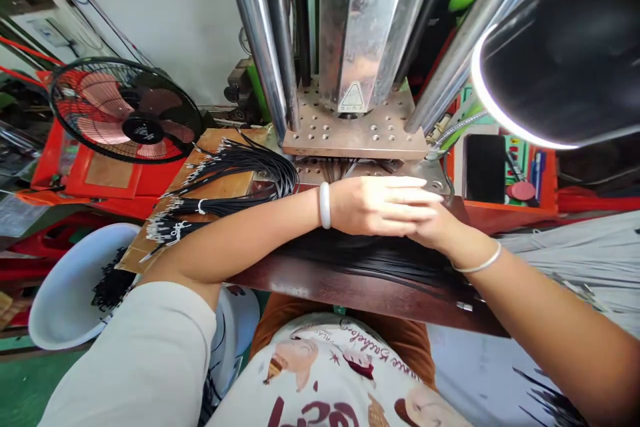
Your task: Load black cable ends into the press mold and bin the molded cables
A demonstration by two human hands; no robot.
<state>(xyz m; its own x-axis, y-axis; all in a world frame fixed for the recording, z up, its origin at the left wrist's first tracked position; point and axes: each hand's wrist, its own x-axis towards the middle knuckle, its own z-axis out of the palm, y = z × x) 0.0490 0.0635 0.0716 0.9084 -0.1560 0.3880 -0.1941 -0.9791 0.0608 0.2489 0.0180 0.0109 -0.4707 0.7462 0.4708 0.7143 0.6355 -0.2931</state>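
Note:
My left hand (383,207), with a pale bangle (325,205) at its wrist, reaches across in front of the press. Its fingers are stretched out and lie over my right hand (437,225). The right hand's fingers are hidden behind the left, so whether they hold anything does not show. Just below both hands, a spread of long black cables (370,257) lies on the dark red-brown bench (320,280). Behind the hands is the press's thick metal plate (355,140). Beside my left forearm, bundled black cables (255,163) with pale ends rest on cardboard (220,140).
Steel columns (257,33) flank the press. A black fan (130,110) stands at left, above a white bucket (60,300) holding black parts. A ring-lit lamp (555,53) hangs at upper right. A phone (484,167) lies in the red tray; grey cables (590,247) lie at right.

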